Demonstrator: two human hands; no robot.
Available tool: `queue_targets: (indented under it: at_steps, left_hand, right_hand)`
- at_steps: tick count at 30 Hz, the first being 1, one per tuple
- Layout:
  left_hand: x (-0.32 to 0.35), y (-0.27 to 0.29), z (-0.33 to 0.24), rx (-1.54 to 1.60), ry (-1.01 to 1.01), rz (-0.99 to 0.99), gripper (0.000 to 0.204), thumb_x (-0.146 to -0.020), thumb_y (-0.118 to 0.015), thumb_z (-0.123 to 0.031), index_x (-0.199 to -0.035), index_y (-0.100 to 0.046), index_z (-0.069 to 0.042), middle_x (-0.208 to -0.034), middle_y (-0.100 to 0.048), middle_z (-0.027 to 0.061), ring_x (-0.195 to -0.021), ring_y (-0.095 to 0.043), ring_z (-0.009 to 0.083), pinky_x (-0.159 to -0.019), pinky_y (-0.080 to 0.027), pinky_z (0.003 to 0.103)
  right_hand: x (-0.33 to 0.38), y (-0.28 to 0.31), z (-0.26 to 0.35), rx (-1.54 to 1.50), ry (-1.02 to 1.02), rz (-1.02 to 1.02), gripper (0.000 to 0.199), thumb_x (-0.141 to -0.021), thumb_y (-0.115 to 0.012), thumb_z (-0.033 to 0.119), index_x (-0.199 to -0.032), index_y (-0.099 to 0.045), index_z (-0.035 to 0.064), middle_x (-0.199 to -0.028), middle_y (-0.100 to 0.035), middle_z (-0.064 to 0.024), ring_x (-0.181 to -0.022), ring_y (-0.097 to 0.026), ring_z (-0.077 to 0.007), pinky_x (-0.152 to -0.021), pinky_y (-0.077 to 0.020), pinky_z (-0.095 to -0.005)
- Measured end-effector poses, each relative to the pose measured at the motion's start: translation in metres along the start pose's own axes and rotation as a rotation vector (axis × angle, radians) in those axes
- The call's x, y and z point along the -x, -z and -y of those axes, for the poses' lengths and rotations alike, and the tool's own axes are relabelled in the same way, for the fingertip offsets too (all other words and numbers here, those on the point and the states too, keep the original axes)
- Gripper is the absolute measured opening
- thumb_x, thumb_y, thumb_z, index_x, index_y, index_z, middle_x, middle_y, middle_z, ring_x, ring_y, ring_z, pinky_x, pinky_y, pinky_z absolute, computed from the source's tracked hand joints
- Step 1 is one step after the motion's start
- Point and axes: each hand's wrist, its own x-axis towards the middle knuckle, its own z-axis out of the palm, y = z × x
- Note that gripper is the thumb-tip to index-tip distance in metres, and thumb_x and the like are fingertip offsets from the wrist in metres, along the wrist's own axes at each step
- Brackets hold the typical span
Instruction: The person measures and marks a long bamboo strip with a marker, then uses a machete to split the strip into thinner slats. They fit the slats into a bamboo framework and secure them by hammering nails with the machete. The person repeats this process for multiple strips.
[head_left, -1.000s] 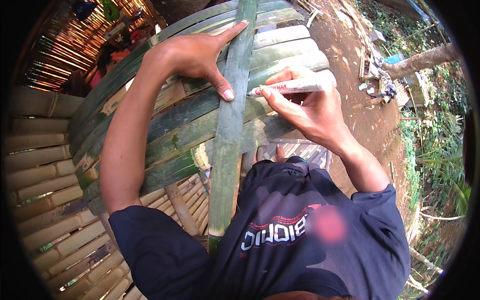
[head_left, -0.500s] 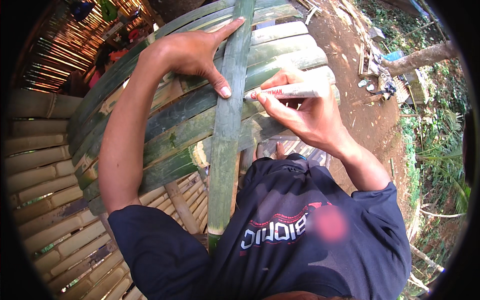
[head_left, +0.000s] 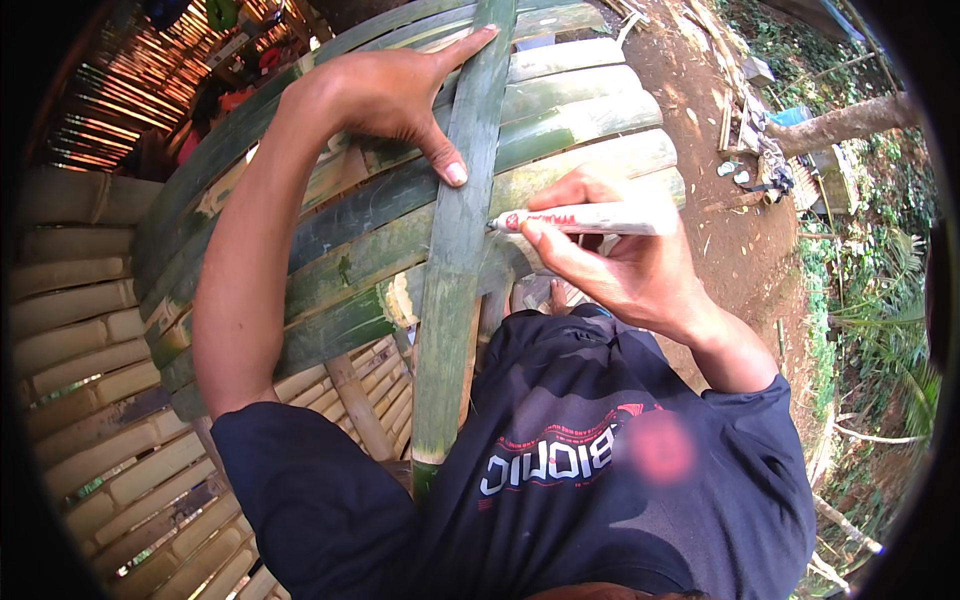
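Observation:
A long green bamboo strip (head_left: 458, 250) runs from the far side toward my body, lying across a row of split bamboo slats (head_left: 365, 250). My left hand (head_left: 400, 105) presses on this strip with thumb and index finger spread wide, the thumb tip near its middle and the fingertip farther up. Its other fingers are hidden beneath the palm. My right hand (head_left: 630, 240) grips a white marker pen (head_left: 590, 218) with red print. The marker lies nearly level, its dark tip touching or almost touching the strip's right edge, a little nearer to me than my left thumb.
On the left is a bamboo-slat surface (head_left: 95, 370). A woven bamboo wall (head_left: 120, 95) with items before it stands at the far left. Brown dirt ground (head_left: 735, 270) stretches to the right, with a log (head_left: 850, 125), scattered debris and green plants (head_left: 890, 290) beyond.
My right hand has moved the marker toward me along the strip's right edge. My left hand stays on the strip, nearly in the same spot.

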Motion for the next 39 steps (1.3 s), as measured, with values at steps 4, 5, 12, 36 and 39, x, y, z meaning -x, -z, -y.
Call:
queue_targets:
  at_steps: [4,5,12,36,39]
  left_hand:
    - [0.003,0.017,-0.015,0.032,0.122,0.164,0.149,-0.045,-0.094,-0.052,-0.157,-0.002,-0.018,-0.142,-0.045,0.0303,-0.129,-0.049,0.0413,-0.105,-0.041,0.043]
    - [-0.001,0.022,-0.012,0.059,0.141,0.225,0.151,-0.046,-0.093,-0.055,-0.157,0.002,-0.013,-0.141,-0.044,0.0337,-0.129,-0.048,0.0415,-0.106,-0.04,0.042]
    - [-0.006,0.02,-0.005,0.062,0.169,0.282,0.156,-0.045,-0.092,-0.061,-0.156,0.006,-0.01,-0.141,-0.042,0.0379,-0.13,-0.048,0.0415,-0.105,-0.04,0.04]
    - [-0.006,0.019,-0.007,0.077,0.172,0.282,0.154,-0.047,-0.093,-0.058,-0.156,0.004,-0.008,-0.143,-0.041,0.0358,-0.131,-0.047,0.0394,-0.105,-0.04,0.039]
    - [-0.005,0.028,-0.012,0.116,0.178,0.306,0.155,-0.046,-0.093,-0.057,-0.156,0.004,-0.007,-0.144,-0.04,0.0357,-0.133,-0.045,0.0393,-0.107,-0.039,0.039]
  right_hand:
    - [0.004,0.012,0.015,0.142,0.023,0.1,0.014,-0.086,-0.074,0.004,-0.095,-0.071,-0.0046,-0.084,-0.069,-0.0066,-0.074,-0.063,-0.009,-0.064,-0.0489,-0.0232]
    - [0.006,0.01,0.014,0.151,0.018,0.092,0.014,-0.085,-0.075,0.005,-0.095,-0.071,-0.0044,-0.083,-0.069,-0.0065,-0.074,-0.063,-0.009,-0.063,-0.0487,-0.0233]
    - [0.008,0.005,0.009,0.165,0.0,0.073,0.013,-0.085,-0.075,0.005,-0.094,-0.071,-0.0033,-0.082,-0.069,-0.0058,-0.073,-0.062,-0.0089,-0.063,-0.0477,-0.023]
    - [0.021,-0.003,0.013,0.195,0.229,0.125,0.01,-0.081,-0.075,0.001,-0.089,-0.07,-0.0031,-0.079,-0.069,-0.01,-0.063,-0.067,-0.0165,-0.055,-0.0515,-0.0274]
    - [0.024,-0.009,0.02,0.216,0.195,0.115,0.007,-0.079,-0.074,0.003,-0.085,-0.069,0.0009,-0.076,-0.067,-0.0082,-0.061,-0.066,-0.021,-0.054,-0.053,-0.0304]
